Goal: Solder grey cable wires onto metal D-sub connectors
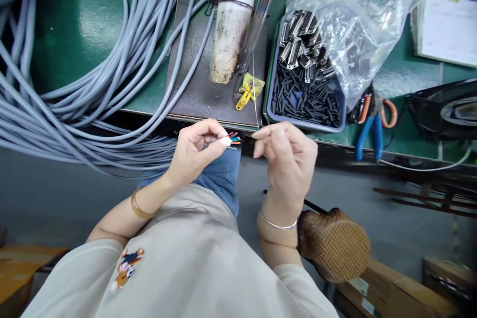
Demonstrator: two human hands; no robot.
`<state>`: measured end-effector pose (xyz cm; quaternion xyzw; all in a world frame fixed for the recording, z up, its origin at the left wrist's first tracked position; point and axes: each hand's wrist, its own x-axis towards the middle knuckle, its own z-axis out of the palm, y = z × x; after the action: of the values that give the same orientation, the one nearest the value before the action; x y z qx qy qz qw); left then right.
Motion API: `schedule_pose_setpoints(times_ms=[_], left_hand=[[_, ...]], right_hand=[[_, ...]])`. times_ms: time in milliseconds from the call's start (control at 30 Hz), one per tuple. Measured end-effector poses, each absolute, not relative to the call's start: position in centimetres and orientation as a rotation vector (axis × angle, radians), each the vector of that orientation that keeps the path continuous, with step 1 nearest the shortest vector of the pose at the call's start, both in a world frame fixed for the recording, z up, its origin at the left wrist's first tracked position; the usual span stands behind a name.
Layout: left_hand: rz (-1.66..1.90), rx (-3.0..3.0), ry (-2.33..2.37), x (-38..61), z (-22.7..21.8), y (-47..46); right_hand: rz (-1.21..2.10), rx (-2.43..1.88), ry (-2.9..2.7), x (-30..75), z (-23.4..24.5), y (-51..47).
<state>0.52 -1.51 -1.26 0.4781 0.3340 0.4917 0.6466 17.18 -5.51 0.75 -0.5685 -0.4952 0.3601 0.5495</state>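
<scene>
My left hand (201, 146) is closed in a pinch on the stripped end of a cable, just off the front edge of the bench. A fan of thin coloured wires (234, 140), red, blue, green and orange among them, sticks out past the thumb and forefinger. Facing it, a short gap to the right, is my right hand (290, 159). Its thumb and forefinger are drawn together, and I cannot make out what lies between them. Grey cables (175, 102) run from the left over the bench edge close to my left hand.
A blue bin (341, 119) holds metal connectors (296, 52) and short black sleeves (298, 94) under a clear plastic bag (357, 35). Blue-handled pliers (368, 134) are right of it. A yellow tool (245, 98) rests on the dark board (201, 94) near a white wrapped cylinder (233, 20).
</scene>
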Motion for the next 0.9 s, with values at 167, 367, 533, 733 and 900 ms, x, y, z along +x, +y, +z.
schedule_pose_setpoints(times_ms=[167,367,533,733,900], left_hand=[[1.036,1.125,0.777,0.2,-1.2,-1.6],[0.936,1.112,0.747,0.1,-0.9,-1.4],[0.860,0.987,0.705,0.0,-0.5,-1.6],[0.895,0.852,0.704,-0.5,0.0,-1.3],[0.841,0.870,0.669,-0.6,-0.1,-1.2]], right_hand=[[0.975,-1.412,-1.436,16.9,1.2,-5.5],[0.804,-1.356,-1.741,16.6,1.3,-5.2],[0.779,-1.309,-1.632,16.0,0.6,-5.6],[0.465,-1.319,-1.413,17.0,0.0,-6.2],[0.151,-1.233,-1.892,17.3,0.2,-6.3]])
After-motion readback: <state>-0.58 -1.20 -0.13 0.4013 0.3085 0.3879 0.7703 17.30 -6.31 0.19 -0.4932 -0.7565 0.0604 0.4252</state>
